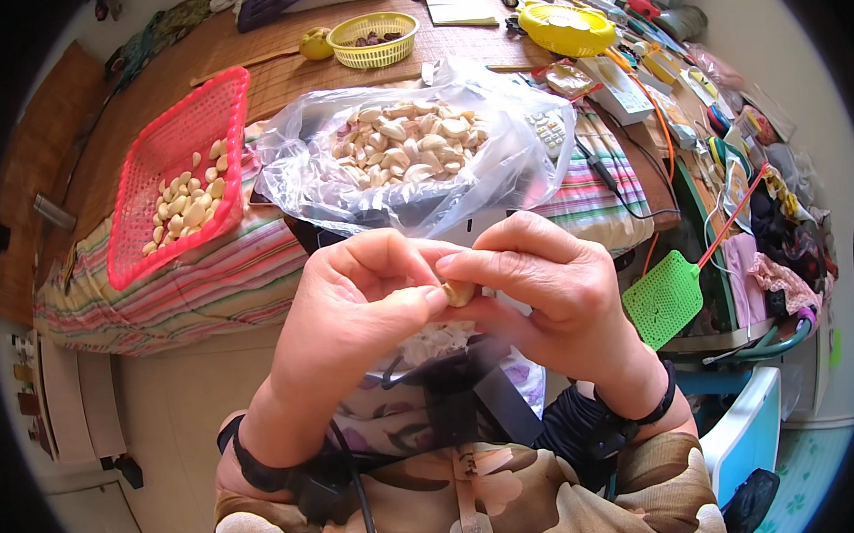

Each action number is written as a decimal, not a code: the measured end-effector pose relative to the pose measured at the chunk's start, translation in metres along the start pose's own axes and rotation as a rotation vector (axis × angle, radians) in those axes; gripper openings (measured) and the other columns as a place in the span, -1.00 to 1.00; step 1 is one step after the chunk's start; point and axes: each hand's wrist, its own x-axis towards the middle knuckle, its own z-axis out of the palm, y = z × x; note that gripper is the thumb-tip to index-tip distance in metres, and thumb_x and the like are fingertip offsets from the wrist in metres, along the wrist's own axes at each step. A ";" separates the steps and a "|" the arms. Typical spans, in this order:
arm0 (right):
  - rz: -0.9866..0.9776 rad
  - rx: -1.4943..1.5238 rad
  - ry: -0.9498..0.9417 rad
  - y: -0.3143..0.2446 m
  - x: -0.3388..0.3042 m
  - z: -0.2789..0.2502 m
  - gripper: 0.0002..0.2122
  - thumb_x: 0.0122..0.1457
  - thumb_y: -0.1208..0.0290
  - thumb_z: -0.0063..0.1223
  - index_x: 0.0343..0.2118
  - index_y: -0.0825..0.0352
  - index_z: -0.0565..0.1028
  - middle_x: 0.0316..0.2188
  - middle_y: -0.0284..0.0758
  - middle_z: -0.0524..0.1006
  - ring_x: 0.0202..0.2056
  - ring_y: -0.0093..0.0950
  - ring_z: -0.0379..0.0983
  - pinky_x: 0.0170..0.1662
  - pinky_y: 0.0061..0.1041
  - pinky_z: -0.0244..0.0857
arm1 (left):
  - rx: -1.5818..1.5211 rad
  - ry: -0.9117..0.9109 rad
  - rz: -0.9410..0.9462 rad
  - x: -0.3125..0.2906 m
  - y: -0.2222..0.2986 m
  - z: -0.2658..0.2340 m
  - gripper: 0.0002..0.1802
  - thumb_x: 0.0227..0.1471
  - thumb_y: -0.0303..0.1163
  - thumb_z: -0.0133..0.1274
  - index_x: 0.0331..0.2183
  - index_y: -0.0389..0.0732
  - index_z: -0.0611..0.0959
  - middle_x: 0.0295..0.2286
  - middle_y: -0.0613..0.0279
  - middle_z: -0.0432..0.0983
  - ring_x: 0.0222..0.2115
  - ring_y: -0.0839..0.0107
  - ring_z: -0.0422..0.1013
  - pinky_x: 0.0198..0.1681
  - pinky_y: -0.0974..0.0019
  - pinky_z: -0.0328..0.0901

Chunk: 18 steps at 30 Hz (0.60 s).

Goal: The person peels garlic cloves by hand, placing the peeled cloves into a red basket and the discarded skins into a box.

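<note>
My left hand (353,313) and my right hand (547,280) meet in front of me and pinch one pale garlic clove (460,292) between their fingertips. Under the hands, in my lap, lies a heap of white garlic skins (435,340). Just beyond the hands sits a clear plastic bag (500,182) full of garlic cloves (407,143). A red plastic basket (155,159) at the left holds several peeled cloves (188,205).
The bag and basket rest on a striped cloth (208,281) over a woven mat. A yellow basket (372,38), a yellow fruit (315,45) and a yellow dish (569,27) stand at the back. A green fly swatter (667,299) leans at the right beside cluttered shelves.
</note>
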 end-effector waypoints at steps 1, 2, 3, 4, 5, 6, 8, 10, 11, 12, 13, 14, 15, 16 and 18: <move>0.004 0.005 -0.004 0.000 -0.001 0.001 -0.78 -0.07 0.52 0.27 -0.29 0.30 0.56 -0.42 -0.31 0.50 -0.44 -0.37 0.51 -0.40 -0.48 0.43 | -0.006 0.000 -0.003 0.000 0.000 0.000 -0.92 -0.08 -0.63 0.12 -0.45 -0.31 0.55 -0.18 -0.06 0.53 -0.22 0.34 0.50 -0.14 0.27 0.46; 0.008 0.010 -0.008 0.000 -0.001 0.001 -0.78 -0.07 0.53 0.26 -0.29 0.30 0.56 -0.41 -0.31 0.50 -0.43 -0.37 0.52 -0.40 -0.49 0.43 | -0.012 0.000 -0.006 0.000 0.000 -0.001 -0.92 -0.08 -0.64 0.12 -0.46 -0.31 0.54 -0.17 -0.08 0.52 -0.21 0.33 0.51 -0.14 0.26 0.47; 0.008 0.010 -0.009 0.001 -0.001 0.001 -0.78 -0.07 0.53 0.26 -0.29 0.30 0.56 -0.41 -0.31 0.50 -0.43 -0.37 0.52 -0.40 -0.49 0.43 | -0.012 0.000 -0.006 0.001 0.000 -0.001 -0.92 -0.08 -0.64 0.12 -0.46 -0.31 0.54 -0.17 -0.08 0.52 -0.21 0.33 0.51 -0.14 0.26 0.47; 0.002 0.001 -0.003 0.001 -0.001 0.001 -0.78 -0.07 0.53 0.26 -0.29 0.31 0.56 -0.41 -0.31 0.50 -0.43 -0.37 0.52 -0.39 -0.49 0.43 | 0.000 0.002 -0.004 0.001 0.000 -0.001 -0.91 -0.09 -0.65 0.12 -0.46 -0.31 0.54 -0.17 -0.10 0.52 -0.21 0.32 0.51 -0.14 0.26 0.47; -0.004 -0.007 0.002 0.001 -0.002 0.001 -0.78 -0.07 0.53 0.26 -0.29 0.31 0.56 -0.41 -0.31 0.50 -0.43 -0.37 0.52 -0.39 -0.49 0.44 | 0.012 0.003 -0.003 0.001 -0.001 -0.001 -0.91 -0.09 -0.66 0.11 -0.47 -0.31 0.53 -0.16 -0.11 0.52 -0.21 0.31 0.51 -0.14 0.25 0.47; -0.005 -0.006 0.001 0.001 -0.002 0.001 -0.78 -0.07 0.53 0.26 -0.29 0.31 0.56 -0.41 -0.31 0.50 -0.43 -0.37 0.52 -0.39 -0.49 0.44 | 0.013 0.005 -0.003 0.001 0.000 0.000 -0.91 -0.09 -0.66 0.11 -0.47 -0.31 0.53 -0.16 -0.11 0.52 -0.21 0.31 0.51 -0.14 0.25 0.47; -0.015 -0.020 0.006 0.001 -0.002 0.001 -0.78 -0.07 0.53 0.26 -0.29 0.32 0.56 -0.40 -0.31 0.50 -0.42 -0.37 0.52 -0.39 -0.48 0.44 | -0.006 0.008 -0.016 0.002 0.001 0.002 -0.91 -0.10 -0.67 0.10 -0.48 -0.31 0.53 -0.16 -0.11 0.51 -0.20 0.32 0.50 -0.14 0.26 0.47; -0.006 -0.007 -0.001 0.001 -0.001 0.002 -0.78 -0.07 0.53 0.26 -0.29 0.32 0.56 -0.40 -0.31 0.49 -0.42 -0.37 0.52 -0.39 -0.48 0.44 | -0.008 0.016 0.008 0.000 -0.001 0.001 -0.91 -0.10 -0.68 0.08 -0.48 -0.31 0.53 -0.15 -0.11 0.51 -0.21 0.32 0.50 -0.15 0.26 0.47; 0.002 0.007 -0.008 0.002 -0.001 0.003 -0.78 -0.07 0.53 0.25 -0.29 0.32 0.56 -0.40 -0.31 0.49 -0.42 -0.37 0.52 -0.38 -0.48 0.44 | -0.011 0.025 0.032 0.001 -0.002 0.000 -0.90 -0.11 -0.69 0.07 -0.48 -0.30 0.53 -0.15 -0.11 0.51 -0.21 0.33 0.50 -0.15 0.26 0.48; 0.003 0.004 -0.007 0.002 -0.001 0.004 -0.78 -0.07 0.53 0.25 -0.29 0.32 0.56 -0.40 -0.31 0.49 -0.42 -0.37 0.52 -0.38 -0.48 0.44 | -0.011 0.021 0.032 0.001 -0.002 0.000 -0.90 -0.11 -0.69 0.07 -0.48 -0.30 0.53 -0.15 -0.11 0.51 -0.21 0.33 0.50 -0.15 0.26 0.48; -0.004 -0.013 0.005 0.001 -0.001 0.004 -0.78 -0.06 0.53 0.25 -0.30 0.32 0.56 -0.40 -0.31 0.49 -0.42 -0.37 0.52 -0.39 -0.48 0.44 | 0.011 0.029 0.022 0.001 -0.001 0.001 -0.90 -0.12 -0.69 0.06 -0.48 -0.30 0.53 -0.15 -0.10 0.51 -0.21 0.34 0.50 -0.14 0.27 0.47; -0.010 -0.030 0.017 0.001 -0.002 0.004 -0.79 -0.06 0.54 0.25 -0.30 0.32 0.56 -0.40 -0.31 0.49 -0.42 -0.37 0.52 -0.39 -0.48 0.44 | 0.032 0.037 0.011 0.001 -0.001 0.002 -0.89 -0.13 -0.70 0.06 -0.49 -0.29 0.53 -0.15 -0.08 0.51 -0.21 0.35 0.50 -0.14 0.28 0.46; -0.011 -0.030 0.016 0.001 -0.003 0.004 -0.79 -0.06 0.54 0.25 -0.30 0.32 0.56 -0.40 -0.31 0.49 -0.42 -0.37 0.52 -0.39 -0.48 0.44 | 0.032 0.038 0.012 0.000 -0.001 0.003 -0.89 -0.13 -0.70 0.06 -0.49 -0.29 0.53 -0.15 -0.08 0.51 -0.21 0.35 0.50 -0.14 0.28 0.46; -0.003 -0.012 0.022 0.001 -0.003 0.005 -0.79 -0.06 0.53 0.25 -0.30 0.32 0.56 -0.40 -0.31 0.49 -0.42 -0.38 0.52 -0.39 -0.48 0.44 | 0.053 0.047 0.015 0.000 0.000 0.003 -0.89 -0.14 -0.70 0.05 -0.49 -0.29 0.53 -0.16 -0.07 0.51 -0.21 0.35 0.50 -0.13 0.29 0.45; 0.005 0.007 0.028 0.002 -0.003 0.007 -0.79 -0.06 0.53 0.26 -0.30 0.31 0.56 -0.40 -0.32 0.49 -0.42 -0.38 0.52 -0.39 -0.49 0.44 | 0.076 0.058 0.016 0.000 0.000 0.002 -0.88 -0.15 -0.70 0.05 -0.49 -0.28 0.52 -0.16 -0.06 0.51 -0.21 0.36 0.49 -0.13 0.30 0.45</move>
